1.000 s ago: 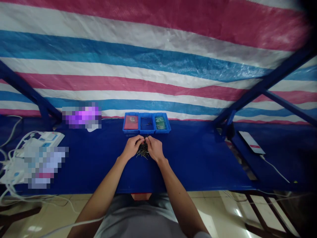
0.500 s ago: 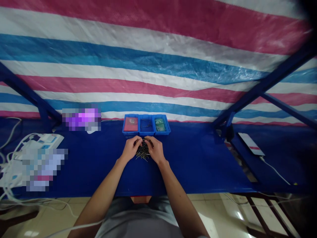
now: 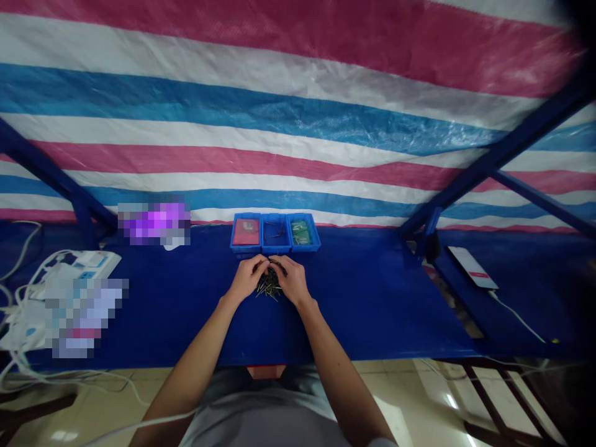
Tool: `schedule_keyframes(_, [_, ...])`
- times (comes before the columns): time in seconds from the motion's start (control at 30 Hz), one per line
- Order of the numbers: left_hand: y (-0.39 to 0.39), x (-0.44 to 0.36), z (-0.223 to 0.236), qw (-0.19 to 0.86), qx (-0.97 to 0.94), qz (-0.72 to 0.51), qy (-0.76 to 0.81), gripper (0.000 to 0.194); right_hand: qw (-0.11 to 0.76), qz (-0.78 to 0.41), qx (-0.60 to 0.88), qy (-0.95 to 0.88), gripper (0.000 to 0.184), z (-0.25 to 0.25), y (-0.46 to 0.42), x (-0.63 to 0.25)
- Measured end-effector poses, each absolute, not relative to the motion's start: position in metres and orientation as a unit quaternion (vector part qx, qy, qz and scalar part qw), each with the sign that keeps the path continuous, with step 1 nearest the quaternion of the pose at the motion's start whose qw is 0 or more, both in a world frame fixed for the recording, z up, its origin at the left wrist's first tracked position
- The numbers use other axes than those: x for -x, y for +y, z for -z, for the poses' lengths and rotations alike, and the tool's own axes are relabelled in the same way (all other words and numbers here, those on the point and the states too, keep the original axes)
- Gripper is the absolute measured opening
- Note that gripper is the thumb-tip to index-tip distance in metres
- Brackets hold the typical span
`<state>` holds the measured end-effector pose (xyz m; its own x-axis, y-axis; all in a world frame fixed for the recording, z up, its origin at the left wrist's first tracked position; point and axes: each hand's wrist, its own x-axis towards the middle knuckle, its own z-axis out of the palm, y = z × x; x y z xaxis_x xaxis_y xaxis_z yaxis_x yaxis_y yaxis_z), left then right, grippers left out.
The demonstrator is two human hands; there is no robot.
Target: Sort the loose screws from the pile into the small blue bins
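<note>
Working over the pile of dark screws (image 3: 269,288) on the blue tabletop (image 3: 372,298), you are bringing your left hand (image 3: 249,279) and right hand (image 3: 293,279) together; what they pinch, I cannot tell. Most screws are lying there, only few lying in the middle blue bin (image 3: 275,242).

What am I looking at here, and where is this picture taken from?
This view comes from one camera worn on a person's head, looking down at their own bare hands; no machine is involved. The left hand and right hand meet over a pile of small dark fasteners on a blue table. Whether they grip any is too small to tell. Just beyond stand three blue bins, and a phone lies off to the right.
</note>
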<state>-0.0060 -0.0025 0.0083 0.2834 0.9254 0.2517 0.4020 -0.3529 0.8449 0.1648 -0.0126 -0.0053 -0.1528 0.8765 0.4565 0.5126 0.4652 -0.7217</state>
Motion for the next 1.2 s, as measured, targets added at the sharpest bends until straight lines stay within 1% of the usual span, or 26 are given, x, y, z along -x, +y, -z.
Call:
schedule_keyframes(0.2, [-0.0025, 0.0058, -0.009, 0.331, -0.735, -0.381, 0.453, 0.034, 0.45, -0.201, 0.462, -0.737, 0.026, 0.0055, -0.0119, -0.1652])
schedule_keyframes(0.47, [-0.0009, 0.0062, -0.004, 0.324, -0.734, -0.378, 0.462, 0.032, 0.429, -0.187, 0.482, -0.74, 0.023, 0.0007, -0.0135, -0.1652])
schedule_keyframes(0.7, [-0.0005, 0.0061, -0.0031, 0.328, -0.731, -0.379, 0.463, 0.032, 0.413, -0.183, 0.498, -0.74, 0.026, 0.0015, -0.013, -0.1651])
schedule_keyframes(0.97, [-0.0035, 0.0051, -0.0084, 0.328, -0.73, -0.389, 0.457, 0.031, 0.424, -0.188, 0.49, -0.739, 0.028, 0.001, -0.014, -0.1652])
schedule_keyframes(1.2, [-0.0028, 0.0059, -0.0079, 0.335, -0.726, -0.386, 0.46, 0.033, 0.415, -0.162, 0.505, -0.74, 0.032, -0.0011, -0.015, -0.1651])
